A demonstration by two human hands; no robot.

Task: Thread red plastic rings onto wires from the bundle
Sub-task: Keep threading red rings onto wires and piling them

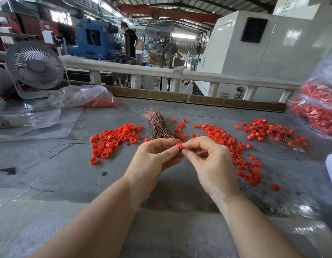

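Note:
A single red plastic ring (pixel 179 146) is held between both hands above the grey table (pixel 68 174). My left hand (pixel 154 157) pinches it from the left, and my right hand (pixel 204 157) pinches it from the right with thumb and forefinger. A thin dark wire (pixel 186 161) hangs down between the two hands. The bundle of copper-coloured wires (pixel 157 125) lies just beyond my hands. A pile of loose red rings (pixel 113 140) sits to the left of the bundle. Rings with wires through them (pixel 235 155) lie to the right.
A second heap of wired rings (pixel 273 134) lies at the far right. Clear bags of red rings rest at the right edge (pixel 317 108) and back left (pixel 87 98). A white desk fan (pixel 34 68) stands at back left. Stray dark wires (pixel 68 146) lie on the left.

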